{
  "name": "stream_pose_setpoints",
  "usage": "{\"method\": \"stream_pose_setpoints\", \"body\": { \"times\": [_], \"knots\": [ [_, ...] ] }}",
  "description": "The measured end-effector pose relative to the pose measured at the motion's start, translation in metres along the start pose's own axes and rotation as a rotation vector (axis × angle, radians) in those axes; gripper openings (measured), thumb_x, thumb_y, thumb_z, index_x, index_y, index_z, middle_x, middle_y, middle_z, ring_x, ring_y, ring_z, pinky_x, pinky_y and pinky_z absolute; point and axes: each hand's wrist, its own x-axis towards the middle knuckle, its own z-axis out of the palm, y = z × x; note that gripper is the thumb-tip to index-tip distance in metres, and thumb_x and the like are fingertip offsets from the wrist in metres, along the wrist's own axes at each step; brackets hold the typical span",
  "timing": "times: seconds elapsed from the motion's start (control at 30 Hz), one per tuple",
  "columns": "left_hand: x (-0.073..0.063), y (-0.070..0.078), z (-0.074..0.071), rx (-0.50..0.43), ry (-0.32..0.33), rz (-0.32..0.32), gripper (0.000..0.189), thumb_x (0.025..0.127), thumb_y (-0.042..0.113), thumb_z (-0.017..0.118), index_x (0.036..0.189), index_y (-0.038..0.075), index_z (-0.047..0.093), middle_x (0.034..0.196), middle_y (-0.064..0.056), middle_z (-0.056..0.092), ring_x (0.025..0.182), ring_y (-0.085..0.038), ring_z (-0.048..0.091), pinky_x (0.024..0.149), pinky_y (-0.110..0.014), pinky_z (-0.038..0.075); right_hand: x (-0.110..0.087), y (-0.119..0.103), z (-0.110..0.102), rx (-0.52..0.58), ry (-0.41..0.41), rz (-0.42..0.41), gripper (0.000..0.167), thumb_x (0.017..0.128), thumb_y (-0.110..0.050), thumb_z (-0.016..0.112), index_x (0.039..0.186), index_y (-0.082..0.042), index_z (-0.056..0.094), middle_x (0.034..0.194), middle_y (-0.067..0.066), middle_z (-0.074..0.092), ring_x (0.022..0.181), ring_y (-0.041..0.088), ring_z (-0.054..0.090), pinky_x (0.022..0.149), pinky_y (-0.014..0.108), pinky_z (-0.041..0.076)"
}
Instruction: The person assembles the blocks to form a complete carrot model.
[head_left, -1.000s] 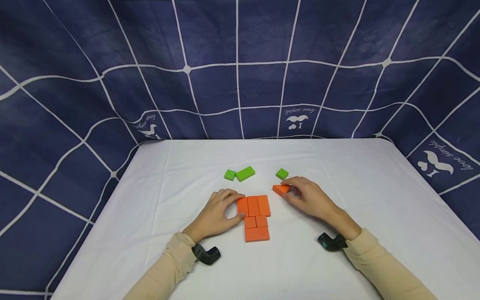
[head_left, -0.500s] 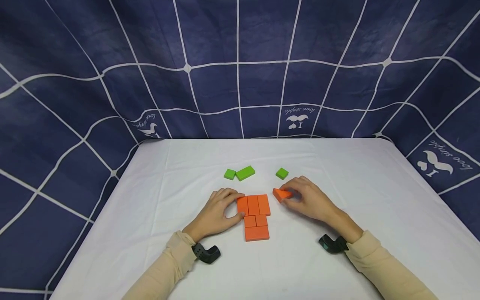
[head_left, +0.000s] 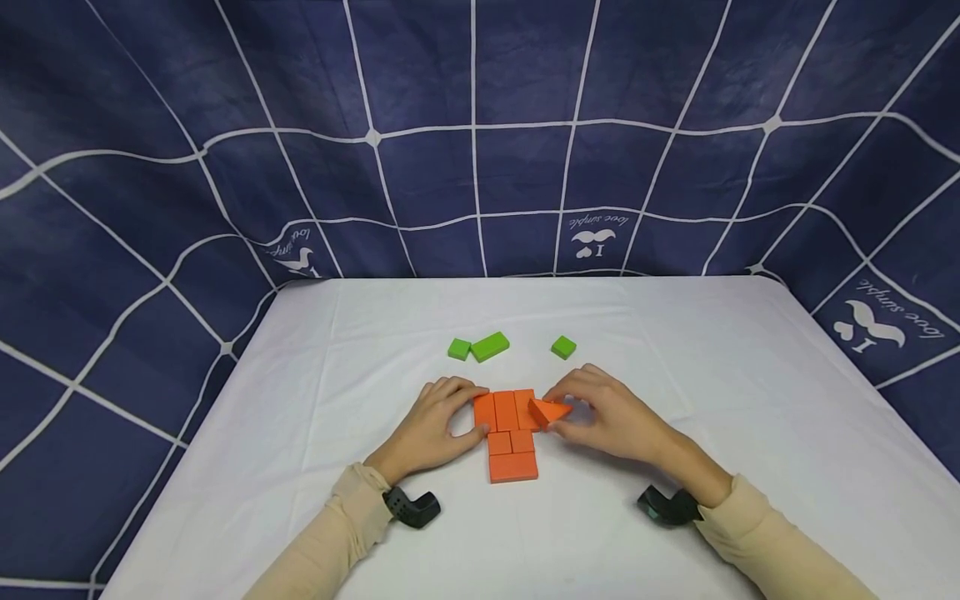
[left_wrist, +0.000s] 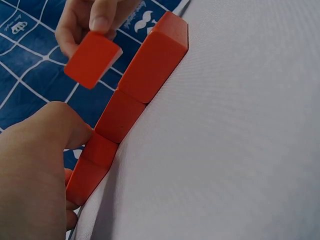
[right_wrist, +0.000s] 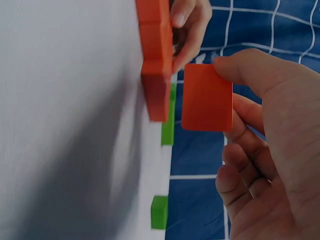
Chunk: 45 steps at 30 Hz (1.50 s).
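Observation:
In the head view, orange blocks lie flat on the table, fitted together: three upright rectangular blocks (head_left: 506,411) in a row, two small square blocks (head_left: 511,442) below them, and a wide rectangular block (head_left: 513,467) at the bottom. My left hand (head_left: 431,429) pinches the leftmost rectangular block (head_left: 484,412) between thumb and fingers. Between thumb and fingertips my right hand (head_left: 611,417) holds an orange triangular block (head_left: 550,411), raised and tilted over the right end of the row. Its rectangular side (right_wrist: 207,97) faces the right wrist camera, apart from the assembled blocks.
Beyond the orange blocks lie a small green block (head_left: 460,349), a longer green block (head_left: 491,347) beside it, and another small green block (head_left: 563,347) to the right. A white cloth (head_left: 360,333) covers the table. Dark blue gridded fabric (head_left: 420,175) hangs behind and at both sides.
My right hand has lifted the triangular block off the table, tilting it and carrying it left and toward me to the row's right end. My left hand has stayed in place.

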Motion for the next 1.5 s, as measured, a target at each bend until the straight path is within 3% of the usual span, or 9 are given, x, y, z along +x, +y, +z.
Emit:
{"method": "stream_pose_setpoints", "body": {
  "times": [0.2, 0.63, 0.97, 1.5],
  "knots": [
    [0.000, 0.000, 0.000, 0.012, 0.011, 0.012, 0.050, 0.091, 0.039, 0.074, 0.136, 0.017, 0.066, 0.126, 0.004, 0.062, 0.117, -0.016, 0.053, 0.103, -0.040, 0.043, -0.002, -0.016, 0.005, 0.045, -0.027, -0.106, 0.031, 0.083, -0.021, 0.086, 0.112, -0.025, 0.074, 0.107, -0.019, 0.069, 0.102, 0.004, 0.058, 0.089, 0.028, 0.053],
    [0.000, 0.001, 0.000, 0.017, 0.011, 0.022, 0.051, 0.090, 0.037, 0.075, 0.136, 0.016, 0.066, 0.127, 0.002, 0.062, 0.117, -0.016, 0.053, 0.102, -0.040, 0.043, -0.007, -0.036, 0.020, 0.099, -0.135, -0.231, 0.029, 0.087, -0.026, 0.083, 0.113, -0.028, 0.072, 0.111, -0.020, 0.067, 0.105, 0.003, 0.057, 0.093, 0.026, 0.052],
    [0.001, 0.000, 0.001, 0.017, 0.009, 0.018, 0.051, 0.090, 0.037, 0.075, 0.136, 0.015, 0.066, 0.127, 0.002, 0.062, 0.119, -0.017, 0.053, 0.104, -0.041, 0.042, -0.010, -0.041, 0.031, 0.124, -0.234, -0.240, 0.026, 0.090, -0.032, 0.081, 0.113, -0.028, 0.072, 0.113, -0.020, 0.065, 0.106, 0.000, 0.057, 0.094, 0.023, 0.051],
    [0.000, 0.000, -0.001, 0.015, 0.006, 0.019, 0.051, 0.091, 0.037, 0.075, 0.136, 0.016, 0.065, 0.127, 0.001, 0.062, 0.119, -0.017, 0.054, 0.104, -0.042, 0.042, -0.008, -0.038, 0.039, 0.076, -0.248, -0.220, 0.025, 0.088, -0.033, 0.082, 0.111, -0.027, 0.072, 0.110, -0.020, 0.064, 0.105, -0.001, 0.056, 0.094, 0.022, 0.050]
  ]
}}
